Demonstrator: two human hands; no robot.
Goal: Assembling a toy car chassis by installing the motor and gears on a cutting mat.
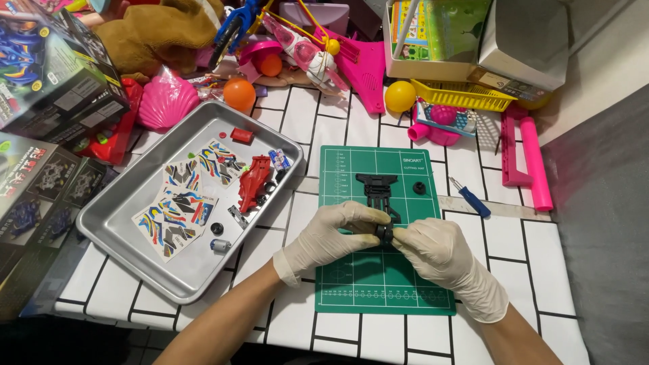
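— Latex-white gloves on both hands, low in the middle of the frame. What are the fingers doing?

— The left hand has its fingers curled in, thumb and fingertips closed on the near end of a black toy-car chassis. The right hand meets it from the other side, thumb and forefinger pinched shut on a small black wheel at that same end. The remaining fingers of the right hand are folded loosely.

— Where does the chassis lie?

— On a green cutting mat at centre frame, its far end pointing up the picture. A second small black wheel sits alone on the mat, right of the chassis and apart from it.

— And the packages and labels?

— Dark printed cartons are stacked along the left edge, showing pictures of racing cars in blue and red. Left of the mat a metal tray holds sticker sheets in blue, yellow, red and black, a red car body, and a few small parts. The mat carries a white grid with small white lettering near its top edge. At upper right a white box holds bright green and yellow printed cards.

— Anything near the right hand?

— A blue-handled screwdriver lies on the white tiled table just right of the mat, with a yellow basket and pink plastic toys above it.
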